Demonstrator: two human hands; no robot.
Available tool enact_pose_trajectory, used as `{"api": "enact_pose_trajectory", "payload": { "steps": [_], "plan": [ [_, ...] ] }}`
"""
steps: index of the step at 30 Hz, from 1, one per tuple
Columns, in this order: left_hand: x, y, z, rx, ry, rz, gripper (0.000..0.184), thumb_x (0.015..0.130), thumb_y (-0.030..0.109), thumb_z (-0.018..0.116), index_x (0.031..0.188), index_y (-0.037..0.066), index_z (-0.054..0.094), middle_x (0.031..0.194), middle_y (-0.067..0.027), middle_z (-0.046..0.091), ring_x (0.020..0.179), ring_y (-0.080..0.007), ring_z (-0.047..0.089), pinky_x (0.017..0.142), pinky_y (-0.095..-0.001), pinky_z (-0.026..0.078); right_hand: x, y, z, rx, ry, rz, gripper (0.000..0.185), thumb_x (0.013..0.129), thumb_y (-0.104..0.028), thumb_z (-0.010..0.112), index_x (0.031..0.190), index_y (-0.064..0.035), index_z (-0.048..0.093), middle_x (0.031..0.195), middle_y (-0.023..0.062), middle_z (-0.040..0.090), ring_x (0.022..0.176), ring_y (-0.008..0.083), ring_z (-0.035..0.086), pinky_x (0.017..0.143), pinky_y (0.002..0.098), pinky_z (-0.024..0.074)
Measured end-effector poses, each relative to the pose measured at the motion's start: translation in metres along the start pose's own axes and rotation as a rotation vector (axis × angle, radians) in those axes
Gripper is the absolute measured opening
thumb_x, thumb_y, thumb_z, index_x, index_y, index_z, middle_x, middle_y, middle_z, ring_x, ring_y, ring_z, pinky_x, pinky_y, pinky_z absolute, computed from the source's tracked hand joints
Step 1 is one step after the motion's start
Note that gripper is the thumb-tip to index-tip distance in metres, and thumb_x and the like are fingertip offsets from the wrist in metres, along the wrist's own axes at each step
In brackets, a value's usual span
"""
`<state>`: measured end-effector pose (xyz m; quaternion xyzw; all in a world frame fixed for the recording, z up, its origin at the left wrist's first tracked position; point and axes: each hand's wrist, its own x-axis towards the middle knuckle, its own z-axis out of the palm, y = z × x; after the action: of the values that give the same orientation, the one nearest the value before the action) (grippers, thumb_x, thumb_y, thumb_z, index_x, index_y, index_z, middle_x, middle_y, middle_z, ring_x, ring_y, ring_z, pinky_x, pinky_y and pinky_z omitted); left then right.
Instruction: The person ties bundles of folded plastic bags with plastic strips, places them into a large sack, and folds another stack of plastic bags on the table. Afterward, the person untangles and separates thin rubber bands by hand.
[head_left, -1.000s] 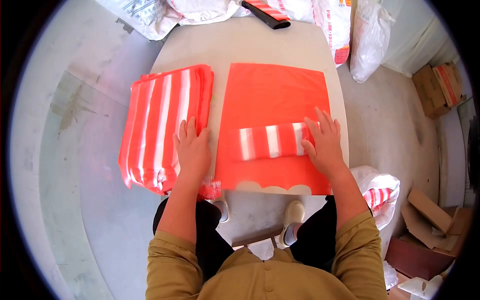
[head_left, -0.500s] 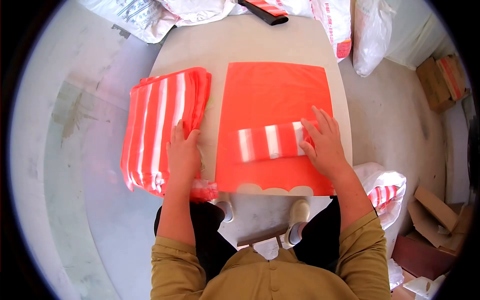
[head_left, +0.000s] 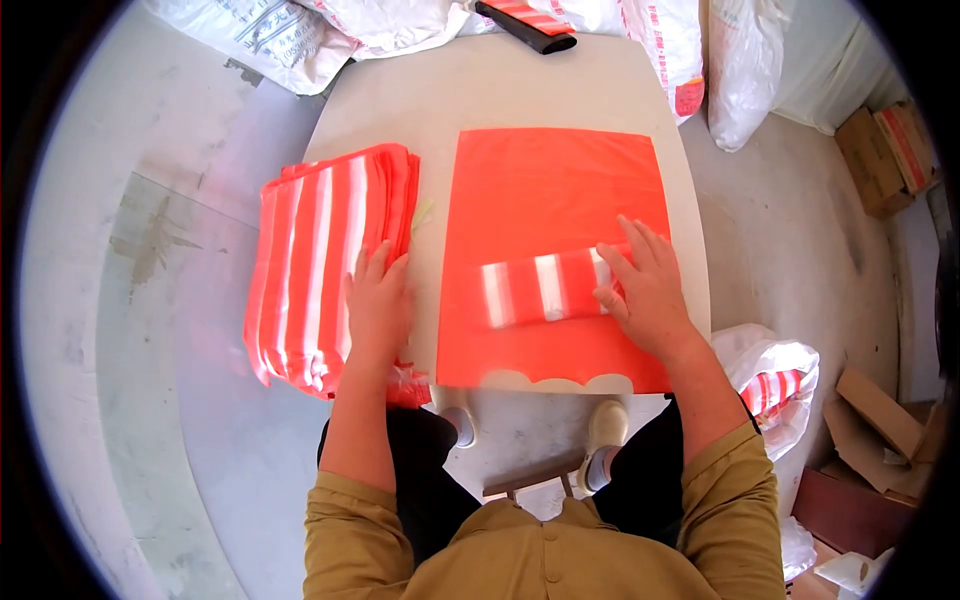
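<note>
A stack of red-and-white striped plastic bags [head_left: 310,260] lies at the left of the table and hangs a little over its front edge. My left hand [head_left: 380,305] rests along the stack's right side, fingers stretched out, somewhat blurred. To the right, a flat red plastic sheet [head_left: 550,185] with a scalloped front edge is spread out. On it lies a folded striped bundle [head_left: 548,285], crosswise and slightly blurred. Over the bundle's right end is my right hand [head_left: 650,290], thumb and fingers apart; its palm hides that end.
A black object with a striped piece [head_left: 540,35] sits at the far edge of the pale table [head_left: 400,85]. White sacks [head_left: 270,40] line the back. On the floor at right are an open bag [head_left: 785,370] with striped material and cardboard boxes [head_left: 870,425].
My left hand has shifted slightly to the right on the stack. My right hand stays over the bundle's end. The whole view has shifted slightly.
</note>
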<state>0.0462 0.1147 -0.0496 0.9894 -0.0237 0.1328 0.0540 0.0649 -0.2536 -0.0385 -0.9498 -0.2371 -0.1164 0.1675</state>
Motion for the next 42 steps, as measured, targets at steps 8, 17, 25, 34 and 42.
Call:
{"api": "enact_pose_trajectory", "payload": {
  "steps": [8,17,25,34,42],
  "plan": [
    [0.059,0.01,0.024,-0.043,0.054,0.001,0.045,0.085,0.011,0.067,0.129,0.005,0.058,0.123,-0.0133,0.062,0.117,-0.0345,0.055,0.1,-0.0431,0.045,0.009,-0.017,0.001,0.078,0.039,-0.083,0.052,0.089,-0.044,0.063,0.127,-0.0073,0.06,0.15,0.0196,0.038,0.138,0.0408,0.035,0.113,0.0578,0.0277],
    [0.113,0.014,0.044,-0.117,0.009,-0.337,0.015,0.085,0.017,0.07,0.094,0.005,0.074,0.093,-0.0101,0.067,0.085,-0.0284,0.063,0.073,-0.0395,0.053,0.007,-0.015,-0.002,0.178,-0.007,-0.028,0.051,0.089,-0.041,0.066,0.126,-0.0064,0.06,0.151,0.0203,0.038,0.141,0.0394,0.032,0.116,0.055,0.0242],
    [0.091,-0.006,0.018,-1.068,0.079,-0.488,0.015,0.102,0.019,0.052,0.097,0.005,0.053,0.076,-0.0022,0.061,0.064,-0.0093,0.051,0.064,-0.0273,0.047,0.008,-0.024,-0.012,0.249,0.032,-0.063,0.047,0.088,-0.033,0.068,0.126,-0.006,0.06,0.15,0.0207,0.038,0.139,0.039,0.034,0.115,0.0539,0.0267],
    [0.003,0.085,-0.056,-1.083,0.138,-0.194,0.013,0.102,0.015,0.051,0.093,0.005,0.05,0.077,-0.0038,0.052,0.074,-0.0142,0.053,0.07,-0.028,0.046,0.008,-0.077,-0.017,0.989,-0.415,0.071,0.041,0.093,-0.017,0.063,0.131,-0.0038,0.055,0.136,0.0172,0.053,0.122,0.0297,0.053,0.101,0.0392,0.0452],
    [-0.075,0.162,-0.081,-0.58,0.055,0.518,0.024,0.079,0.002,0.065,0.102,0.002,0.058,0.104,-0.0159,0.063,0.097,-0.0384,0.06,0.087,-0.0489,0.046,-0.015,-0.128,0.138,1.668,-0.264,-0.222,0.027,0.099,-0.015,0.052,0.12,-0.0018,0.062,0.118,0.0119,0.063,0.117,0.022,0.058,0.101,0.0356,0.0456]
  ]
}}
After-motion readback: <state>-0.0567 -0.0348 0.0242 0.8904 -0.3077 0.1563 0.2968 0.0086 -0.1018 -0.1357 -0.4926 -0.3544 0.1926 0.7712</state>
